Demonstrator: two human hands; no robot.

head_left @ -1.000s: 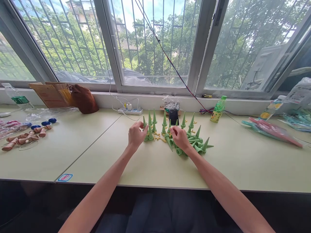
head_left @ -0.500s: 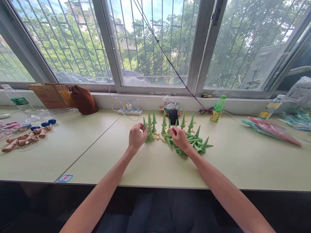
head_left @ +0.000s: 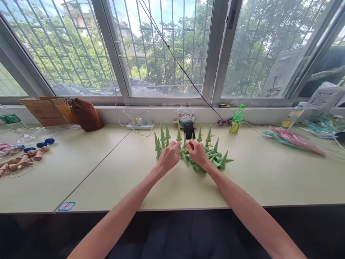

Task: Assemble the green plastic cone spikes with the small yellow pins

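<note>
My left hand (head_left: 169, 157) is closed with its fingertips together, just below an upright green cone (head_left: 179, 132). My right hand (head_left: 198, 153) is curled in a pinch, its fingertips beside another green cone (head_left: 184, 139). What either pinch holds is too small or hidden to tell. Behind and left of my left hand stand several upright green cones (head_left: 157, 145), some stacked in pairs. Small yellow pegs (head_left: 212, 135) stick out from some cones at the right. Loose green cones lie in a pile (head_left: 212, 158) beside and partly behind my right hand.
Behind the cones stand a black phone (head_left: 189, 130) and a power strip (head_left: 140, 126). A green-capped bottle (head_left: 237, 119) is right of them. Wooden toys (head_left: 23, 158) and a brown pouch (head_left: 86, 115) lie left; plastic-wrapped items (head_left: 293, 140) lie right.
My left hand has left the upright cones at the left and moved right, close to my right hand. My right hand stays pinched near the same cone. The whole view has shifted slightly.
</note>
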